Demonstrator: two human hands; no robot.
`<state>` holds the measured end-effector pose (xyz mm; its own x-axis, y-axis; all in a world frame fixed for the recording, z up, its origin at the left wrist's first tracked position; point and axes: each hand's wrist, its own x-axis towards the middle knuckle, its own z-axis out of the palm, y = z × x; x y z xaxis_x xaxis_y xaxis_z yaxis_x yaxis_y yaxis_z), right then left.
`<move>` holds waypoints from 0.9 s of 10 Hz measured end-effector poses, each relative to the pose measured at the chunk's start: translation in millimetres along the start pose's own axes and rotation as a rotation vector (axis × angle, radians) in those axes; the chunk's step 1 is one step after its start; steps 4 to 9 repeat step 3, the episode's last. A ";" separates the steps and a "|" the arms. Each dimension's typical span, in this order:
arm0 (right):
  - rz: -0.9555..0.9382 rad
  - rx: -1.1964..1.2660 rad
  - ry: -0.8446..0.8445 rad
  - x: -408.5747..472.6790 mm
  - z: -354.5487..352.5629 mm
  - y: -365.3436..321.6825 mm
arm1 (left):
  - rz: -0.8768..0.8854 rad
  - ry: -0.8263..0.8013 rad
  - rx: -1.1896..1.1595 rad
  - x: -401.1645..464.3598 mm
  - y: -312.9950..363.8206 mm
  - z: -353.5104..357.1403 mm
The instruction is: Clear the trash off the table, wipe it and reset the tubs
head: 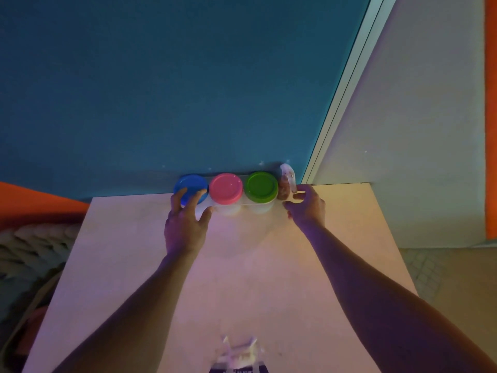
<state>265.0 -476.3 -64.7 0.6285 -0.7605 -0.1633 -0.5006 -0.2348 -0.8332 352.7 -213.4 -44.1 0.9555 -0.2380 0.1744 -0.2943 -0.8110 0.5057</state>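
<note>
Three white tubs stand in a row at the table's far edge, against the teal wall: one with a blue lid, one with a pink lid, one with a green lid. My left hand grips the blue-lidded tub, fingers over its lid and thumb on its side. My right hand pinches a clear crumpled wrapper with brownish content, right of the green-lidded tub. The light table lies under both arms.
A crumpled clear plastic wrapper lies at the table's near edge, over a dark label. A chunky knitted blanket and an orange cushion sit left of the table. A white door frame meets the table's far right corner.
</note>
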 end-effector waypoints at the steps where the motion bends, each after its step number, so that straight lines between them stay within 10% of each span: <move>1: 0.030 -0.010 -0.040 -14.2 -14.7 -2.6 | 0.002 -0.088 0.059 -7.7 3.3 -9.9; 9: -0.005 -0.111 -0.050 -65.6 -48.8 -8.1 | 0.017 -0.234 0.190 -37.9 5.7 -39.2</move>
